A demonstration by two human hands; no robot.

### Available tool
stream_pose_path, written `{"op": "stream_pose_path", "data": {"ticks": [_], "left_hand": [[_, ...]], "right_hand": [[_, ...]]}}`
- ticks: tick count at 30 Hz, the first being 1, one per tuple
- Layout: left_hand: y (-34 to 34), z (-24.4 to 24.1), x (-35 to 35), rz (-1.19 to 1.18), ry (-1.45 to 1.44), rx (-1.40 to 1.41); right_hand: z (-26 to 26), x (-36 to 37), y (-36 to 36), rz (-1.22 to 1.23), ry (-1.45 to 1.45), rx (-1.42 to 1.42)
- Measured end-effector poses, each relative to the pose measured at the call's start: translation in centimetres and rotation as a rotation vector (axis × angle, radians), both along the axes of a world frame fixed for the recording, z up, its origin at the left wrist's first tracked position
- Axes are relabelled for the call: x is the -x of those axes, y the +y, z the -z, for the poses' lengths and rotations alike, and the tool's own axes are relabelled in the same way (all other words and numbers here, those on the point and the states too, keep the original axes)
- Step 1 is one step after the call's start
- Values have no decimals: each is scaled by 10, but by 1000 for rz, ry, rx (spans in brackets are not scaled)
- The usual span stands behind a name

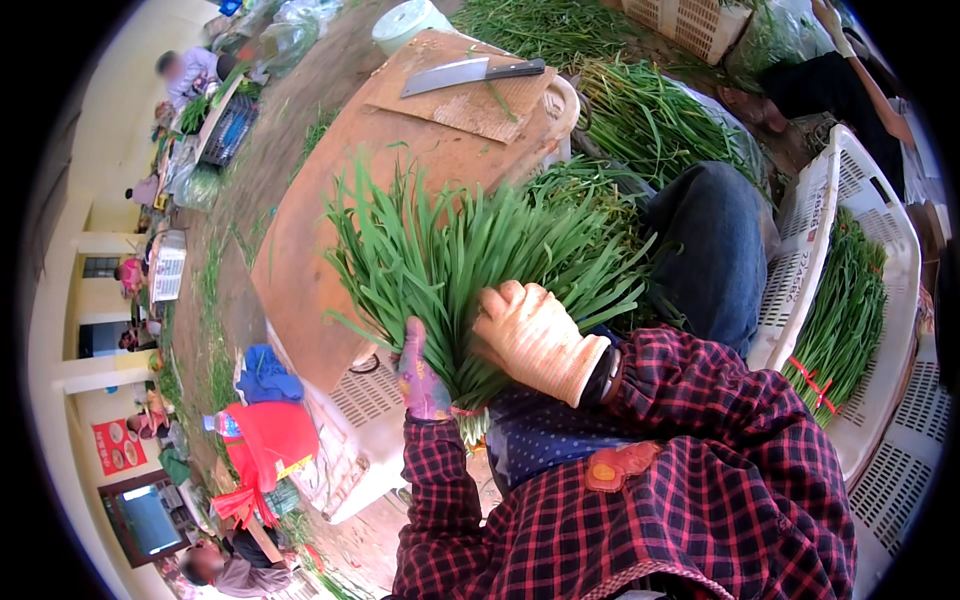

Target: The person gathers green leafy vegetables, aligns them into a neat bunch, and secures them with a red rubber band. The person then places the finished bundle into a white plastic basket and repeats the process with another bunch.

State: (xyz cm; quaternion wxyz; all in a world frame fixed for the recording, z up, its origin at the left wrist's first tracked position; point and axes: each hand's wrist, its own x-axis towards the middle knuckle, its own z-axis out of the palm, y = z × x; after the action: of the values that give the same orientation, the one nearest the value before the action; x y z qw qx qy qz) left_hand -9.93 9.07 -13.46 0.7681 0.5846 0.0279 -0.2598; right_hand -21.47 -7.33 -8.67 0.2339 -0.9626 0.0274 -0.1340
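Observation:
A large bundle of green garlic chives (450, 255) fans out over my lap and a brown board, its pale stem ends tied with a red band. My left hand (422, 375), in a stained purple glove, is closed around the lower stems just above the band. On the bundle's other side is my right hand (532, 337), in a cream knitted glove with the fingertips bare; its fingers are curled at the leaves, and whether they grip any is hidden. A cleaver (472, 75) with a black handle lies on cardboard (450, 109) at the board's far end.
Loose chives (660, 120) lie beyond my knee. At the right, a white plastic crate (896, 300) holds tied chives (844, 315). A red bag (274, 442) and blue cloth (268, 375) are at the board's left. A round white tub (409, 22) stands behind it. Other people sit around.

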Motion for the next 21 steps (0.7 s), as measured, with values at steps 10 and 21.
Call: {"op": "stream_pose_path", "data": {"ticks": [10, 21], "left_hand": [[-7, -15, 10, -52, 70, 36], [-1, -17, 15, -11, -22, -45]], "right_hand": [[-5, 4, -10, -12, 62, -64], [5, -58, -103, 459, -152, -354]]}}
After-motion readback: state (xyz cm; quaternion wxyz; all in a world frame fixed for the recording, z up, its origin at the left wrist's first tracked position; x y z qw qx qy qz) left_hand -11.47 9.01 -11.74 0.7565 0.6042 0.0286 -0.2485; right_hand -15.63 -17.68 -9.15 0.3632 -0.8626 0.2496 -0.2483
